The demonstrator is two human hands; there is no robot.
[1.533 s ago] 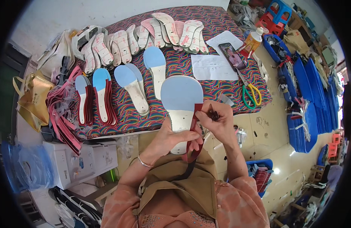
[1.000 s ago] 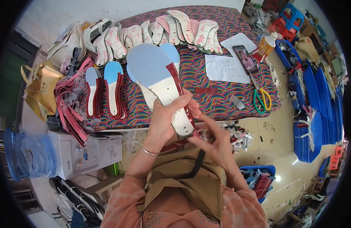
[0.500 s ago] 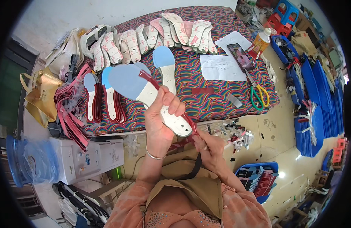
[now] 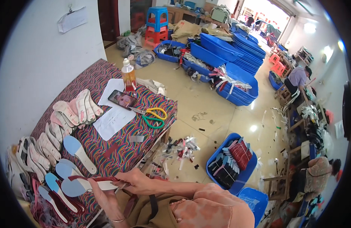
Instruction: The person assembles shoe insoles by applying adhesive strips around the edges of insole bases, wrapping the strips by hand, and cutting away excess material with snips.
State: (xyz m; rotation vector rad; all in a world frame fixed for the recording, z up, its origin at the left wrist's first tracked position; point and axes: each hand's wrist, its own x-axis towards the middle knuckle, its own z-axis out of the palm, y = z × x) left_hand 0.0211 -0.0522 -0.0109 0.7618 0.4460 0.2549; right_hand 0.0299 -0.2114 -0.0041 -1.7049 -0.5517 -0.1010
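An insole (image 4: 72,187) with a light blue front and a white heel lies across my left hand (image 4: 106,199), whose fingers are closed around its near edge. Along the far edge of that insole runs a dark red strip (image 4: 79,177). At the heel end my right hand (image 4: 134,181) pinches the strip against the edge; its fingertips are partly hidden. Beyond my hands, one more blue-and-white insole (image 4: 81,154) lies on the patterned tablecloth (image 4: 120,155). To the left are stacks of red-edged insoles (image 4: 58,192).
Rows of white and pink insoles (image 4: 50,150) line the table's back. Scissors (image 4: 152,114), a phone (image 4: 122,99), paper (image 4: 114,121) and a bottle (image 4: 128,74) lie or stand there. A blue tub (image 4: 211,159) holds bundled insoles on the floor. Scraps (image 4: 183,150) lie beside the table. Two people sit at right.
My view has swung to the right and up, showing more of the room. Both hands keep hold of the insole and strip, now lower left in view.
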